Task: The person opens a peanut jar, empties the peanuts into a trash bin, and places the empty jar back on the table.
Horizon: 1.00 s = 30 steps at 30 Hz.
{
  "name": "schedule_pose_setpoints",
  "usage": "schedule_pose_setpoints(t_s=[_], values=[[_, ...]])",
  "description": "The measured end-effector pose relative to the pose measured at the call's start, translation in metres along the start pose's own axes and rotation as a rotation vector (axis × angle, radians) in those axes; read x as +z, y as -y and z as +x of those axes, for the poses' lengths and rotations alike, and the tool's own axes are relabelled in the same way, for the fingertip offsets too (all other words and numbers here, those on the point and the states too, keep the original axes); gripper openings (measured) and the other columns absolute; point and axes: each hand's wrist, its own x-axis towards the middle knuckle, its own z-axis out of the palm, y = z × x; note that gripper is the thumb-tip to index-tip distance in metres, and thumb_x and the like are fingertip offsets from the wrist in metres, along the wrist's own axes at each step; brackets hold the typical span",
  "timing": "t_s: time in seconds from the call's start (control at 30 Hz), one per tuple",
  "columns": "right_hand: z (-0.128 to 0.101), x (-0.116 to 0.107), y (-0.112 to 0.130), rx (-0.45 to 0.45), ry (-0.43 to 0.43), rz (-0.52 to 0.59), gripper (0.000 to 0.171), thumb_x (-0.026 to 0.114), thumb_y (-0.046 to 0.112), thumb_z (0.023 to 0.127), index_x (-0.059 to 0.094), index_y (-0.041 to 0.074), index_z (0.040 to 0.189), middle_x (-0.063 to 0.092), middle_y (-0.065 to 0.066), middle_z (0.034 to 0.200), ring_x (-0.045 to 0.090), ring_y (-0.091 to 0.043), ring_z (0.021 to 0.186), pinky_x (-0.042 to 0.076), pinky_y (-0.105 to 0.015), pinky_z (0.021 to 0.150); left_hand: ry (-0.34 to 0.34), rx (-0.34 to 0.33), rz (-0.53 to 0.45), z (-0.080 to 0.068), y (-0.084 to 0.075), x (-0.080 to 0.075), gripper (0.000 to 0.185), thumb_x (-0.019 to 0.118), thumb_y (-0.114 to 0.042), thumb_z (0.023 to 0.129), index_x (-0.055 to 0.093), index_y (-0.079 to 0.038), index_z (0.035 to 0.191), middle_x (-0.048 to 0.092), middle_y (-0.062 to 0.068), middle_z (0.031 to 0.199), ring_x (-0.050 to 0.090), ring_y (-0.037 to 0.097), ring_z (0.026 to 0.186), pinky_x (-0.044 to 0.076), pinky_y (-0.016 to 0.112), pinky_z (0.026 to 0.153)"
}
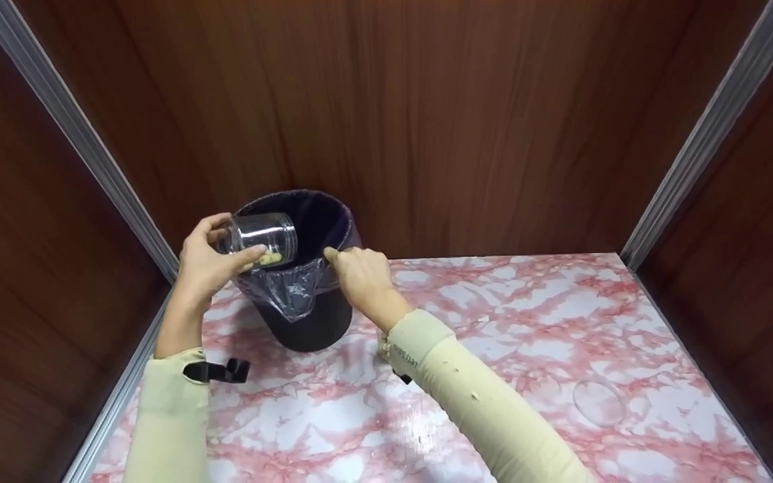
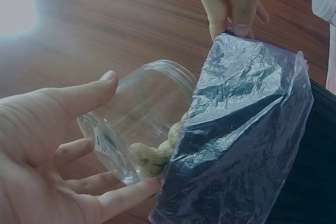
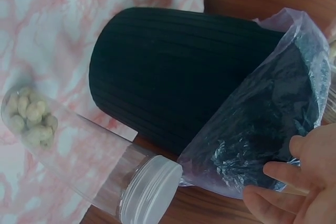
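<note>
My left hand grips a clear plastic jar, tipped on its side with its mouth over the opening of a black trash bin. Several peanuts lie along the jar's lower wall. A thin translucent trash bag lines the bin and hangs folded over its rim. Thumb and fingers of my right hand pinch the bag at the near right of the rim. The bag's fold covers part of the jar's mouth in the left wrist view.
A second clear jar, white-lidded and with peanuts at its bottom, stands near the bin; my right forearm mostly hides it in the head view. A clear round disc lies on the marbled table. Wood-grain panels enclose three sides.
</note>
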Motion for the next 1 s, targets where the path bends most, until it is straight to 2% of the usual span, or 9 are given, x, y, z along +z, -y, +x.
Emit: schedule_pose_setpoints(t_s=[0.17,0.53,0.73,1.0], values=[[0.0028,-0.0005,-0.0012,0.011,0.009,-0.012,0.014,0.051,0.025,0.098,0.063,0.021,0.094,0.069,-0.009,0.078,0.066,-0.030,0.069,0.054,-0.045,0.052,0.022,0.016,0.005,0.0014,-0.0012,0.0008,0.082,0.088,-0.021,0.072,0.045,-0.006,0.141,0.051,0.022,0.127,0.051,0.032,0.111,0.054,0.021,0.072],[0.0000,0.0054,0.0000,0.014,0.036,-0.011,0.009,0.055,0.021,0.095,0.063,0.024,0.099,0.070,-0.007,0.080,0.067,-0.029,0.070,0.054,-0.045,0.052,0.037,-0.006,0.099,0.0013,0.0010,0.0013,0.083,0.088,-0.026,0.071,0.045,-0.010,0.141,0.051,0.022,0.132,0.050,0.034,0.115,0.047,0.042,0.092],[-0.0004,0.0065,-0.0005,0.013,0.039,-0.007,0.011,0.055,0.019,0.095,0.062,0.025,0.101,0.070,-0.008,0.081,0.067,-0.029,0.071,0.054,-0.045,0.052,0.069,-0.007,0.134,0.0031,-0.0036,-0.0008,0.084,0.088,-0.027,0.071,0.045,-0.010,0.141,0.050,0.024,0.133,0.049,0.036,0.117,0.046,0.044,0.095],[-0.0001,0.0064,-0.0007,0.015,0.026,0.012,0.013,0.056,0.016,0.095,0.063,0.025,0.102,0.070,-0.008,0.082,0.067,-0.028,0.074,0.054,-0.045,0.054,0.074,0.000,0.172,0.0070,-0.0068,-0.0027,0.083,0.088,-0.029,0.071,0.047,-0.010,0.140,0.052,0.024,0.132,0.048,0.036,0.119,0.042,0.047,0.096]])
